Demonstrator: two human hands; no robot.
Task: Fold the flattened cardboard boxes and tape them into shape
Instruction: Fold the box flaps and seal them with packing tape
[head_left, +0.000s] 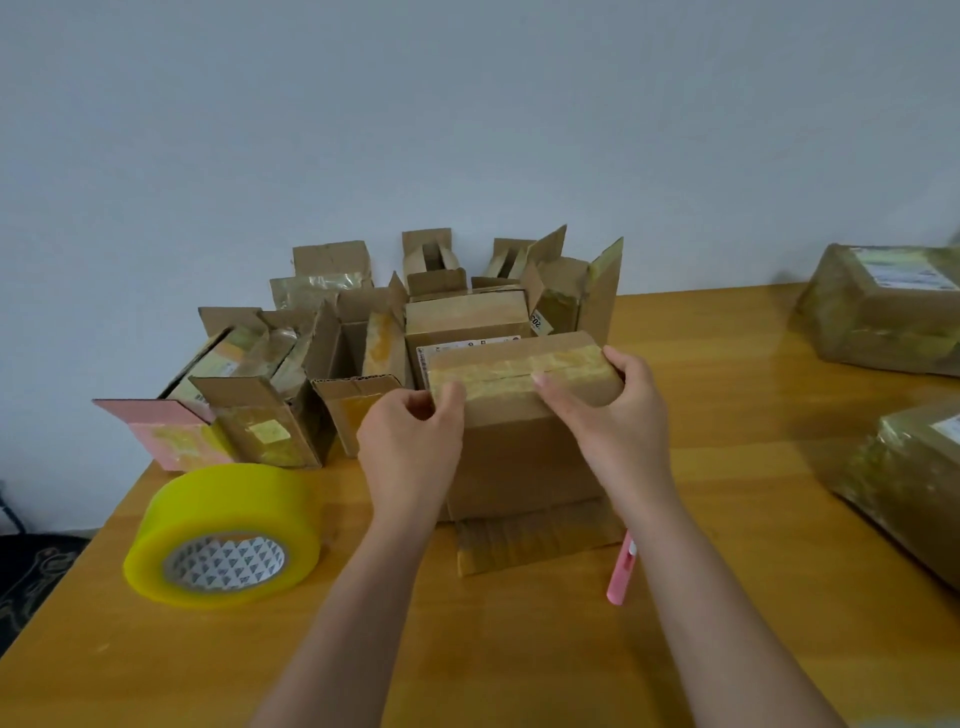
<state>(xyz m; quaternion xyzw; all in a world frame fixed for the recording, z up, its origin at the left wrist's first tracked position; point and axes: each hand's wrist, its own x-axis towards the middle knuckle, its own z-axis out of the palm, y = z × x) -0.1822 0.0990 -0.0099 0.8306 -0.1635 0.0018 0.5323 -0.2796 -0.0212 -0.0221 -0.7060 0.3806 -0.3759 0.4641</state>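
A brown cardboard box (519, 452) stands upright at the table's middle, its top flaps closed under a strip of yellowish tape (524, 366). My left hand (410, 441) grips the box's top left corner, fingers curled on the tape's end. My right hand (618, 415) holds the top right side, thumb pressing on the tape and fingers wrapped over the far edge. A big roll of yellow tape (223, 535) lies flat at the front left. A pink cutter (622, 571) lies beside the box, partly hidden by my right forearm.
Several open, folded boxes (363, 332) crowd the back of the wooden table (519, 649) against the wall, one of them pink (171, 431). Two tape-wrapped boxes (878, 312) (914, 478) sit at the right. A flap of cardboard (535, 540) lies under the held box.
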